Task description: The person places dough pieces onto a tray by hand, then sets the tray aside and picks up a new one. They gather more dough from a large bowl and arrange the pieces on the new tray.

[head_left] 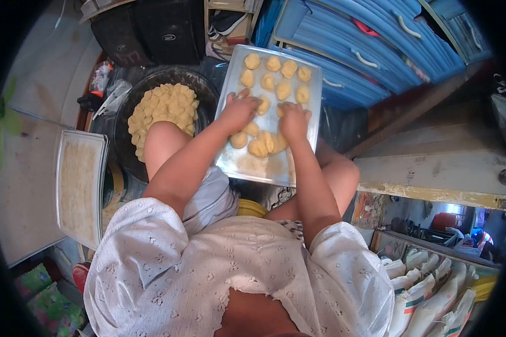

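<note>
A metal tray [230, 163] lies across my lap, with several dough balls in rows on its far half and more bunched nearer to me. My left hand [240, 112] is over the tray's left part, its fingers bent at a dough ball [263, 105]. My right hand [294, 120] rests at the right part, its fingers curled against a dough piece that is mostly hidden. Below the hands, a cluster of dough pieces [258, 147] sits close together. To the left, a round dark basin [206, 101] holds a big heap of dough balls [163, 112].
An upright pale tray [81, 185] leans at the left. Black speakers [168, 37] stand beyond the basin. Blue drawers [343, 50] are at the far right, a wooden ledge [433, 168] at the right, and white packets [427, 292] at the lower right.
</note>
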`<action>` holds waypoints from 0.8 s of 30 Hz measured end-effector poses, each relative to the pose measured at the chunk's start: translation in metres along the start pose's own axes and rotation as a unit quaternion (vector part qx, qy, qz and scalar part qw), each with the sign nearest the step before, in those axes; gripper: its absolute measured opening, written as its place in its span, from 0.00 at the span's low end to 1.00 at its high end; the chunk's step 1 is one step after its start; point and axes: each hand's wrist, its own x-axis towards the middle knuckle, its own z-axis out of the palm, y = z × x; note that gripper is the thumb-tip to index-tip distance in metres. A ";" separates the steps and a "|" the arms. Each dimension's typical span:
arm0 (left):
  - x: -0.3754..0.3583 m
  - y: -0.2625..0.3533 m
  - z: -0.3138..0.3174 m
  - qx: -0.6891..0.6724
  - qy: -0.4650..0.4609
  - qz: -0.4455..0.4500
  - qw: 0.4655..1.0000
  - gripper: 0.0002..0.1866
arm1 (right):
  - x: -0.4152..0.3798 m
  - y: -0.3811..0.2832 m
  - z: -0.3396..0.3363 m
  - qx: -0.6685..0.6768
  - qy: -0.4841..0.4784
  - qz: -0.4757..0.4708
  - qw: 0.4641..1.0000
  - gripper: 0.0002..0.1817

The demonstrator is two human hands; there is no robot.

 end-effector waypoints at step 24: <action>-0.056 -0.013 -0.031 -0.110 -0.208 -0.177 0.956 0.25 | -0.048 -0.053 -0.022 0.218 -0.166 0.025 0.961 0.12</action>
